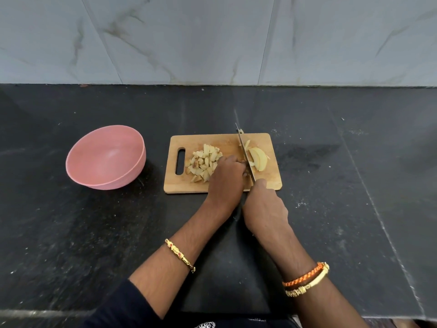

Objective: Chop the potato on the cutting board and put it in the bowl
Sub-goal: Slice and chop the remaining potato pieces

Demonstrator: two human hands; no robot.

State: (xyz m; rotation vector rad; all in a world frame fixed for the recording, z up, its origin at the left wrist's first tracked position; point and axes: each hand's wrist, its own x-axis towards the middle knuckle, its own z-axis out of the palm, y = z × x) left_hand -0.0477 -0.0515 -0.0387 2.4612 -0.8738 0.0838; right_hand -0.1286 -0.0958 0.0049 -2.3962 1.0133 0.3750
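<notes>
— Bangles (pixel 306 279) aside, what's your grip?

— Right hand (pixel 264 207) wraps the knife (pixel 246 155) handle; left hand (pixel 227 178) curls over potato, pinning it left of the blade.

— And what's left?

— Uncut slices (pixel 259 158) lie right of the blade; chopped potato pile (pixel 204 163) toward the empty bowl (pixel 106 157).

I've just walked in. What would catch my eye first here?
Probably the two hands at the wooden cutting board: the right hand holds a knife over potato slices, beside a pile of chopped potato. To the left, on the dark counter, sits an empty pink bowl.
</notes>
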